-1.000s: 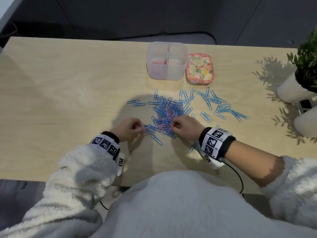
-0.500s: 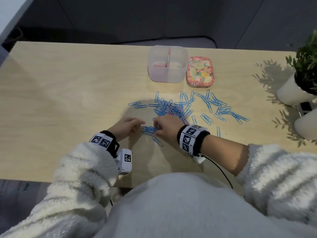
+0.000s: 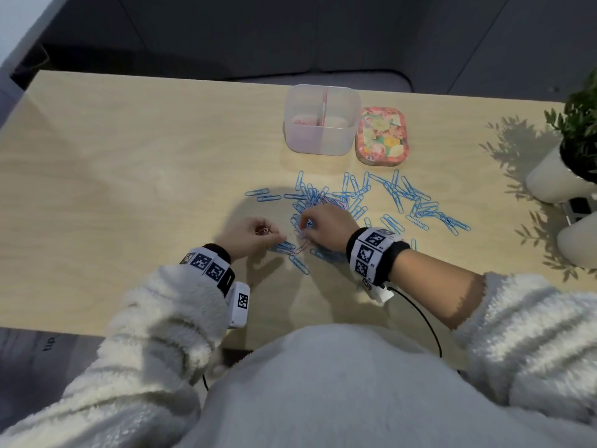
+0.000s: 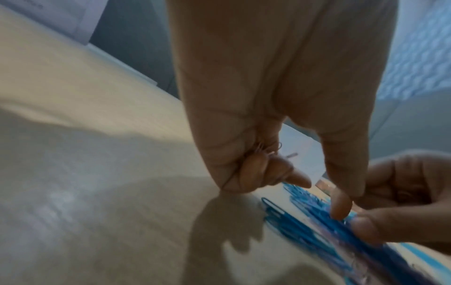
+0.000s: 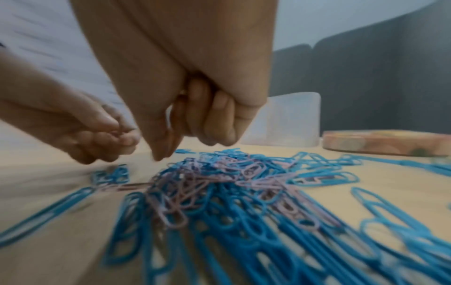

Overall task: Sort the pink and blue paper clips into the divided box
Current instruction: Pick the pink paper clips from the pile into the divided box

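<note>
The head view looks steeply down from above the table [image 3: 129, 176], taking in the clip pile [image 3: 326, 205] and the divided box [image 3: 321, 124] beyond it. Each wrist view sits low beside the clip pile [image 5: 219, 192], looking along its own hand toward the other; both share the pile [image 4: 317, 221].

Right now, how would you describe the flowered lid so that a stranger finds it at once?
Start at the far edge of the light wooden table, where the translucent plastic divided box stands. The flat rounded lid lies directly to its right, beyond the blue paper clips. Its pink, yellow and green flower pattern sets it apart.
</note>
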`<act>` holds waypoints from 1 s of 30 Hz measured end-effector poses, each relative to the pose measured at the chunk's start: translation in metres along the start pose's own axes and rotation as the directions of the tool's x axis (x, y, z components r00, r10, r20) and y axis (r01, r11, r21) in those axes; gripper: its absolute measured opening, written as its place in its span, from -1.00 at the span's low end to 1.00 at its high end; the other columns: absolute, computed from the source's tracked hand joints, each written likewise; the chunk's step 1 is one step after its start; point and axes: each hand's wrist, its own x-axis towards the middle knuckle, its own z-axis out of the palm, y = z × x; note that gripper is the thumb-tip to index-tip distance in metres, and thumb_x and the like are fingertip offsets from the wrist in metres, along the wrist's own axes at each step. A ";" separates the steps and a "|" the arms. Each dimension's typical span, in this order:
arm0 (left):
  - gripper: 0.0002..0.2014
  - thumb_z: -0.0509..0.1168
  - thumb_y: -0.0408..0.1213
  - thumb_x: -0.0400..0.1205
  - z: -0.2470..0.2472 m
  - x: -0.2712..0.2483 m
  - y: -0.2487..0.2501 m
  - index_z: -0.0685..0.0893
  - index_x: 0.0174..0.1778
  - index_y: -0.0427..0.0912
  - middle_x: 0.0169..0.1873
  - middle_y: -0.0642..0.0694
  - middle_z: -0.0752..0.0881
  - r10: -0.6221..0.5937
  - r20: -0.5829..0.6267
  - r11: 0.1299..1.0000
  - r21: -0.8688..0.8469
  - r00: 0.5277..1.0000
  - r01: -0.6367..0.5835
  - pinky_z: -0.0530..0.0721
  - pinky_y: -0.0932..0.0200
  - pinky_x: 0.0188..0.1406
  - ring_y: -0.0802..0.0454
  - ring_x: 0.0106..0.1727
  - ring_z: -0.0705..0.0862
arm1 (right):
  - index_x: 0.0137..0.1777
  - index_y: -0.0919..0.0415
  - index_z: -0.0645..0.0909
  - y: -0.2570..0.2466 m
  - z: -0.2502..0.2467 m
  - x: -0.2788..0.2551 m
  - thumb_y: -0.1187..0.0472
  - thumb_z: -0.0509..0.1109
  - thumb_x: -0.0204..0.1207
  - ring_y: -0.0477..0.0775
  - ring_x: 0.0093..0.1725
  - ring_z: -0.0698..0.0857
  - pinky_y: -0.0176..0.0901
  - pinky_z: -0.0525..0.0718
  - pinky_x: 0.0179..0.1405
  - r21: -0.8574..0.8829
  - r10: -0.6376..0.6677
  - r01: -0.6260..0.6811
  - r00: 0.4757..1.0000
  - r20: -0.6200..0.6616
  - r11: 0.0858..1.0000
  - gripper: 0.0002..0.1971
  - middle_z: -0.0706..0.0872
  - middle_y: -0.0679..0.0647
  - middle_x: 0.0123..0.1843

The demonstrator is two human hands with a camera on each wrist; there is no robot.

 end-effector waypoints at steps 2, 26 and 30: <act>-0.83 0.51 -0.33 0.43 -0.001 0.004 -0.003 0.63 -0.17 -0.17 -0.44 0.00 0.55 0.046 0.012 0.987 0.157 0.999 -0.047 0.47 0.39 -0.39 0.22 -0.46 0.50 | 0.11 0.04 0.63 -0.007 0.006 -0.005 0.07 0.38 0.47 0.10 0.16 0.63 -0.19 0.38 -0.11 -0.082 -0.065 0.072 0.995 0.080 0.994 -0.77 0.73 0.02 0.06; -0.82 0.28 -0.25 0.61 0.015 0.011 0.011 0.69 -0.01 -0.27 -0.02 -0.25 0.67 0.302 0.124 0.619 0.728 0.945 -0.294 0.52 0.03 -0.08 -0.22 0.00 0.65 | 0.05 0.28 0.47 -0.005 0.024 -0.015 0.30 0.09 0.61 0.28 -0.07 0.68 -0.01 0.41 -0.25 -0.341 -0.157 0.181 0.983 0.096 0.922 -0.85 0.69 0.21 -0.02; -0.81 0.21 -0.29 0.65 0.015 0.011 0.011 0.64 -0.01 -0.33 -0.06 -0.25 0.64 0.304 0.124 0.632 0.716 0.945 -0.297 0.45 0.07 -0.12 -0.20 -0.03 0.63 | -0.18 0.21 0.47 0.016 0.008 -0.014 0.29 0.19 0.55 0.16 -0.23 0.56 -0.06 0.43 -0.25 0.141 -0.032 0.035 0.999 -0.020 0.989 -0.91 0.58 0.17 -0.21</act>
